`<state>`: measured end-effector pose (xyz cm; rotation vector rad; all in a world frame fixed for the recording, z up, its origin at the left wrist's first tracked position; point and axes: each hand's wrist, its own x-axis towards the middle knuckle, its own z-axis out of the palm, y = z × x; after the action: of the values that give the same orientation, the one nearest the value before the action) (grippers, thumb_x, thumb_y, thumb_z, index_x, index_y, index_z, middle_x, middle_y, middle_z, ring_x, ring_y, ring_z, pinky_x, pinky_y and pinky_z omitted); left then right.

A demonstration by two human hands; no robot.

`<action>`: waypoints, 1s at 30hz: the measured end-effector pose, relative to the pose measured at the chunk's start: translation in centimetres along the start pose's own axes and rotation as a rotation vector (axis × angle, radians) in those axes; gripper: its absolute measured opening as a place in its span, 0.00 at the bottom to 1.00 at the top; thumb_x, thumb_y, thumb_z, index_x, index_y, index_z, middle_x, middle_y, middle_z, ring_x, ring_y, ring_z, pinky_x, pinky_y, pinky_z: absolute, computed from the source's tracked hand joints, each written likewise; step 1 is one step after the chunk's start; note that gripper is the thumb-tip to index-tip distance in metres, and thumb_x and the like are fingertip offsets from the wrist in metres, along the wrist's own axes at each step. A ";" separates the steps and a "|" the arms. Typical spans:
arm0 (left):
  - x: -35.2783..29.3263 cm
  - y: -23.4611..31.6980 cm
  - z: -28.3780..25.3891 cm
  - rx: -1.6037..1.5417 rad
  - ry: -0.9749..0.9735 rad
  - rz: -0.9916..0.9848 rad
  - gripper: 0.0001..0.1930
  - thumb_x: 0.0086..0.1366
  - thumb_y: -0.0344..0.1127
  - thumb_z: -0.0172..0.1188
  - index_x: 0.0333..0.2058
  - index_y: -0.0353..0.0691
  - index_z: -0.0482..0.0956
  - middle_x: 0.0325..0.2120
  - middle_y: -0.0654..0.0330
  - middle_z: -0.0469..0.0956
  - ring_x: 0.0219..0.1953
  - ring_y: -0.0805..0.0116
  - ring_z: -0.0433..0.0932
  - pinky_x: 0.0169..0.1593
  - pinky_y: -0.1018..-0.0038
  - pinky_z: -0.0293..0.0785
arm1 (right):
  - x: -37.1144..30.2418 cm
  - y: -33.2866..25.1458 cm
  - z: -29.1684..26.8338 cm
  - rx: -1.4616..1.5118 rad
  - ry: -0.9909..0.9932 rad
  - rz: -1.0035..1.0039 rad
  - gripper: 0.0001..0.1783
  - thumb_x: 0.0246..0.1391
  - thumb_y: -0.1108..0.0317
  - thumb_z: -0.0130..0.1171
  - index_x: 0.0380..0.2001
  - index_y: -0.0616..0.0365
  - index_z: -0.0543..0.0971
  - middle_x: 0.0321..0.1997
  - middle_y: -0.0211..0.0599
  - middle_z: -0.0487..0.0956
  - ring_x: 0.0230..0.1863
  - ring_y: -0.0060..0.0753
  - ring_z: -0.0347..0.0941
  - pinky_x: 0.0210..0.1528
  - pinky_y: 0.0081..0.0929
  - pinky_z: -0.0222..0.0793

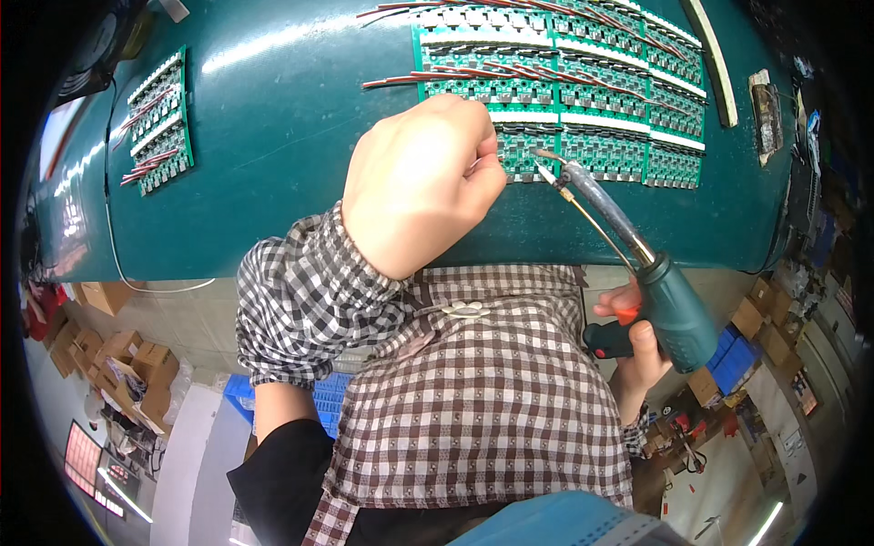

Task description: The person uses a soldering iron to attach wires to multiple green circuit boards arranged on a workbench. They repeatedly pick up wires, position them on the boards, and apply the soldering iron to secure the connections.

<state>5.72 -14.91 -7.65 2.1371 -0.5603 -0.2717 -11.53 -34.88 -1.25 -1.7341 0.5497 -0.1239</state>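
Blue mask (569, 523) right up close, then a checkered apron (482, 409). Gripping a green soldering gun (678, 309) in the right hand (643, 362), pinching with a closed left hand (423, 173) (on what, can't tell). Then circuit boards (605, 150) by the gun's tip, on a teal table (282, 146).

Head view: fisheye camera worn on the person's head, looking steeply down at close range on the left hand (423, 177), right hand (645, 360) and table (273, 200); straight edges bow near the rim.
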 end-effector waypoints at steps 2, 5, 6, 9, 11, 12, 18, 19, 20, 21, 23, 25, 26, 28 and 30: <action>0.1 0.0 0.0 -0.016 0.005 0.000 0.03 0.50 0.27 0.59 0.24 0.38 0.74 0.20 0.60 0.71 0.20 0.66 0.71 0.26 0.72 0.69 | -0.1 -0.1 0.0 0.005 -0.008 0.001 0.31 0.51 0.54 0.62 0.44 0.76 0.72 0.30 0.46 0.76 0.30 0.41 0.77 0.31 0.35 0.80; 0.1 -0.1 0.0 -0.035 0.002 -0.010 0.03 0.49 0.27 0.60 0.24 0.38 0.75 0.19 0.59 0.71 0.20 0.67 0.71 0.27 0.72 0.69 | -0.1 0.0 -0.1 0.053 -0.056 0.013 0.27 0.51 0.58 0.63 0.42 0.75 0.73 0.32 0.47 0.77 0.32 0.41 0.77 0.36 0.36 0.78; 0.2 -0.1 0.0 -0.042 -0.004 -0.013 0.03 0.49 0.28 0.60 0.24 0.38 0.75 0.19 0.59 0.71 0.20 0.67 0.71 0.27 0.72 0.69 | -0.1 0.0 -0.3 0.095 -0.082 0.025 0.23 0.50 0.61 0.64 0.40 0.73 0.75 0.33 0.47 0.77 0.35 0.41 0.77 0.40 0.37 0.77; 0.3 -0.1 -0.1 -0.039 -0.008 -0.018 0.03 0.49 0.28 0.60 0.23 0.38 0.75 0.19 0.59 0.71 0.20 0.67 0.71 0.27 0.72 0.69 | -0.1 0.2 -0.7 0.127 -0.143 0.045 0.19 0.50 0.65 0.65 0.39 0.71 0.76 0.36 0.48 0.78 0.38 0.41 0.77 0.44 0.38 0.76; 0.2 0.0 -0.2 -0.033 -0.005 -0.026 0.03 0.49 0.28 0.60 0.24 0.38 0.75 0.19 0.59 0.71 0.20 0.67 0.71 0.26 0.73 0.69 | 0.0 0.3 -0.7 0.125 -0.163 0.055 0.18 0.50 0.66 0.65 0.39 0.70 0.76 0.36 0.48 0.78 0.39 0.41 0.77 0.45 0.38 0.75; 0.2 0.0 -0.2 -0.033 -0.005 -0.027 0.03 0.49 0.28 0.60 0.24 0.38 0.75 0.19 0.59 0.71 0.20 0.67 0.71 0.26 0.73 0.69 | -0.1 0.3 -0.6 0.125 -0.157 0.059 0.18 0.50 0.66 0.65 0.40 0.70 0.76 0.36 0.48 0.78 0.39 0.41 0.77 0.45 0.38 0.75; 0.2 0.0 0.0 -0.054 0.013 -0.019 0.03 0.49 0.27 0.59 0.24 0.38 0.74 0.19 0.59 0.71 0.20 0.67 0.71 0.27 0.73 0.68 | -0.3 -0.2 0.1 0.013 -0.117 0.094 0.21 0.50 0.61 0.63 0.38 0.71 0.75 0.34 0.47 0.77 0.36 0.42 0.77 0.44 0.39 0.75; 0.2 0.0 0.0 -0.051 0.014 -0.018 0.03 0.49 0.27 0.59 0.23 0.38 0.74 0.19 0.59 0.71 0.20 0.67 0.71 0.27 0.72 0.68 | -0.3 -0.2 0.2 -0.029 -0.104 0.105 0.23 0.50 0.58 0.62 0.36 0.72 0.75 0.32 0.48 0.77 0.34 0.43 0.77 0.43 0.39 0.76; 0.1 0.0 0.1 -0.049 0.014 -0.017 0.03 0.49 0.27 0.59 0.23 0.38 0.74 0.19 0.59 0.71 0.20 0.67 0.71 0.27 0.72 0.68 | -0.2 -0.2 0.2 -0.036 -0.108 0.099 0.23 0.50 0.58 0.62 0.36 0.72 0.75 0.32 0.48 0.77 0.34 0.43 0.76 0.43 0.39 0.76; 0.2 0.0 0.1 -0.049 0.014 -0.017 0.03 0.49 0.27 0.59 0.23 0.38 0.74 0.19 0.59 0.71 0.20 0.66 0.70 0.27 0.72 0.68 | -0.2 -0.1 0.2 -0.045 -0.110 0.095 0.23 0.50 0.58 0.62 0.36 0.72 0.75 0.32 0.48 0.77 0.34 0.43 0.76 0.43 0.39 0.76; 0.2 0.0 0.0 -0.043 0.013 -0.012 0.03 0.49 0.27 0.59 0.23 0.38 0.74 0.19 0.59 0.71 0.20 0.66 0.70 0.27 0.72 0.68 | -0.2 -0.2 0.3 -0.059 -0.106 0.093 0.22 0.50 0.58 0.63 0.36 0.72 0.75 0.32 0.48 0.77 0.34 0.43 0.76 0.42 0.39 0.76; 0.2 0.0 0.0 -0.038 0.013 -0.010 0.03 0.49 0.27 0.59 0.23 0.38 0.73 0.19 0.59 0.71 0.20 0.65 0.70 0.27 0.71 0.68 | -0.2 -0.4 0.5 -0.068 -0.094 0.100 0.22 0.50 0.59 0.63 0.36 0.72 0.75 0.31 0.48 0.77 0.34 0.42 0.76 0.42 0.39 0.76; 0.2 -0.1 0.1 -0.038 0.013 -0.008 0.03 0.49 0.27 0.59 0.23 0.38 0.73 0.19 0.59 0.71 0.20 0.65 0.70 0.27 0.71 0.68 | -0.2 -0.4 0.5 -0.072 -0.091 0.094 0.22 0.50 0.59 0.63 0.35 0.72 0.75 0.31 0.48 0.77 0.34 0.42 0.76 0.42 0.39 0.76; 0.2 -0.1 0.1 -0.035 0.016 -0.007 0.03 0.49 0.27 0.59 0.23 0.38 0.73 0.19 0.59 0.71 0.21 0.64 0.71 0.27 0.71 0.68 | -0.2 -0.3 0.5 -0.078 -0.088 0.081 0.21 0.51 0.60 0.62 0.35 0.72 0.75 0.31 0.48 0.77 0.34 0.42 0.76 0.42 0.38 0.76; 0.1 -0.1 0.1 -0.031 0.021 -0.003 0.03 0.49 0.27 0.59 0.23 0.38 0.73 0.19 0.59 0.71 0.21 0.64 0.71 0.27 0.71 0.69 | -0.1 -0.1 0.4 -0.083 -0.101 0.068 0.20 0.51 0.61 0.62 0.34 0.72 0.75 0.31 0.48 0.77 0.33 0.42 0.76 0.41 0.38 0.75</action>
<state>5.81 -15.00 -7.78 2.1084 -0.5380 -0.2577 -11.43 -34.45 -1.18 -1.7891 0.5456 0.0352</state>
